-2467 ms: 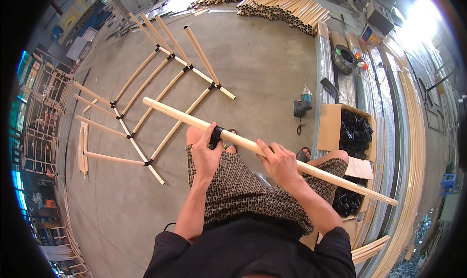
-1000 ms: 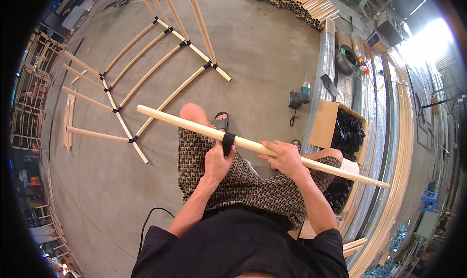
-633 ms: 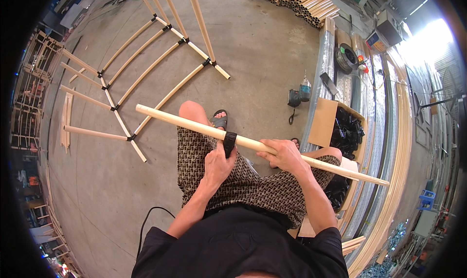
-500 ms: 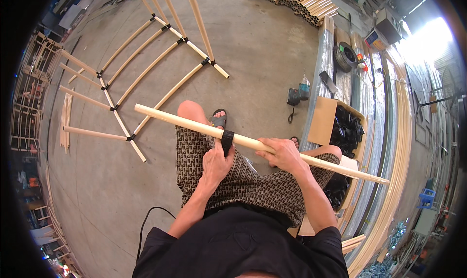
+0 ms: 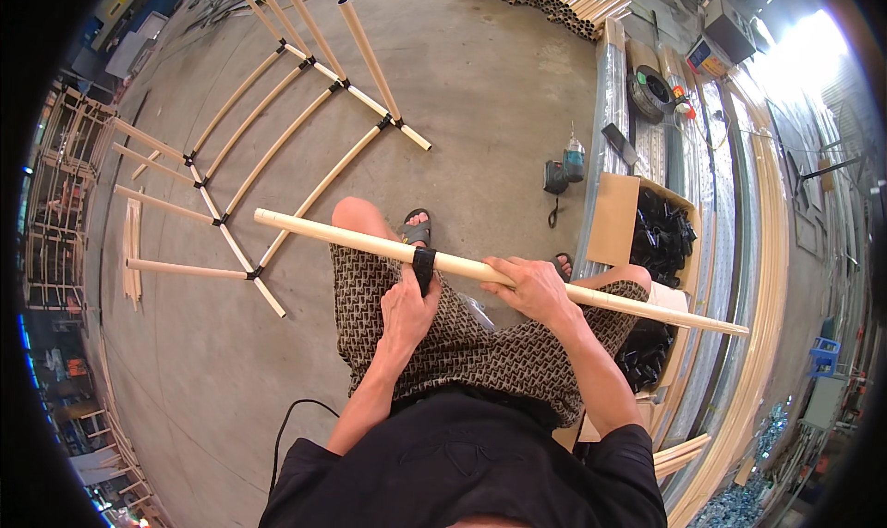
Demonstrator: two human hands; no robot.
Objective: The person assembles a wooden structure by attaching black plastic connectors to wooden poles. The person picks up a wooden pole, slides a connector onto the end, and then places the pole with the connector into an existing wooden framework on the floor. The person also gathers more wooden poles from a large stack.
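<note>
A long cream-coloured pipe (image 5: 351,237) lies across my lap, its left end higher than its right. Around it, left of its middle, sits a black pipe joint (image 5: 424,267). My left hand (image 5: 407,308) is closed on this joint from below, its fingers partly hidden behind it. Farther right along the pipe, my right hand (image 5: 529,291) is wrapped over it from above. On the floor ahead and to the left stands a frame of similar pipes (image 5: 305,195), held together by black joints, with several pipes sticking up from it.
Cardboard boxes (image 5: 612,221) of black joints (image 5: 662,237) stand by my right knee. A cordless drill (image 5: 573,161) is on the floor ahead of them. Long wrapped profiles (image 5: 716,251) run along the right. Stacked pipes (image 5: 545,1) lie at the far side, loose pipes (image 5: 135,251) at left.
The view has shifted slightly. Both hands keep their grips, and the pipe with its joint stays nearly in place across my lap.
</note>
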